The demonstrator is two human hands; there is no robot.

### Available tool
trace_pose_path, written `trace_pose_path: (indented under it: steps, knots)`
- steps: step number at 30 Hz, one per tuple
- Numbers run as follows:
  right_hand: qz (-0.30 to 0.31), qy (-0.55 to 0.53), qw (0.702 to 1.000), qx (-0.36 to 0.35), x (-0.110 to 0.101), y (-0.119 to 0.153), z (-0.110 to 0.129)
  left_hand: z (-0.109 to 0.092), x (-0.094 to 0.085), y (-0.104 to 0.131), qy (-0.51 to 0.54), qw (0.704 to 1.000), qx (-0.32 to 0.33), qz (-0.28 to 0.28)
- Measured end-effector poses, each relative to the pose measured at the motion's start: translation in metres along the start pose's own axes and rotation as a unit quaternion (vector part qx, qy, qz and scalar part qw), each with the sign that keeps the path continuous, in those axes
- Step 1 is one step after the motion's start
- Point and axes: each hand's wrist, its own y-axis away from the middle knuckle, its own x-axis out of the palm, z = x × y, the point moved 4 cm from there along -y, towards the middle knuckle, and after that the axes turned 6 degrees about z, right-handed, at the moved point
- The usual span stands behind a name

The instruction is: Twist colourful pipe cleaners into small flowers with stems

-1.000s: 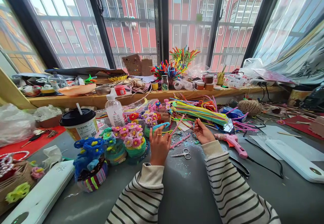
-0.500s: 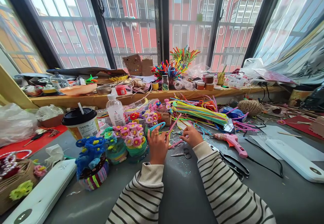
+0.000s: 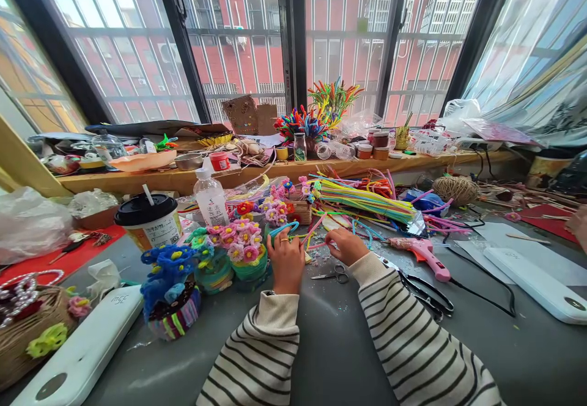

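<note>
My left hand (image 3: 287, 264) is closed on a pink pipe cleaner (image 3: 315, 227), one part of which slants up past the fingertips. Another part runs across to my right hand (image 3: 347, 246), whose thumb and finger pinch it. A bent blue pipe cleaner (image 3: 283, 228) loops at my left fingers; whether they grip it, I cannot tell. Small scissors (image 3: 337, 274) lie below the gap between my hands. Left of my left hand stand a pot of pink fuzzy flowers (image 3: 241, 241) and a pot of blue ones (image 3: 169, 271).
A bundle of pipe cleaners (image 3: 362, 198) lies behind my hands. To the right are a pink glue gun (image 3: 426, 258), black-handled pliers (image 3: 428, 296) and a white device (image 3: 534, 280). A lidded cup (image 3: 153, 222) and bottle (image 3: 211, 201) stand left. Another person's hand (image 3: 581, 222) shows at the right edge.
The pink strand now stretches level between my two hands, where before its lower part hung below them. My right hand has shifted slightly left. Another person's hand has appeared at the right edge.
</note>
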Motion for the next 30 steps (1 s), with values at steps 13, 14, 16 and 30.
trace_pose_path:
  steps: [13, 14, 16, 30]
  knots:
    - [0.007, 0.030, 0.998, 0.054, -0.011, 0.003, 0.004, -0.010, -0.003, 0.001, 0.066, 0.991, 0.110, -0.033]
    - [0.009, 0.038, 0.998, 0.057, -0.011, 0.003, 0.004, -0.010, -0.003, 0.000, 0.069, 0.991, 0.109, -0.034]
    - [0.012, 0.046, 0.997, 0.064, -0.012, 0.003, 0.003, -0.011, -0.003, 0.000, 0.071, 0.991, 0.105, -0.033]
    - [-0.072, -0.554, 0.814, 0.159, 0.007, 0.000, 0.010, -0.009, -0.013, 0.001, 0.137, 0.982, 0.085, -0.095]
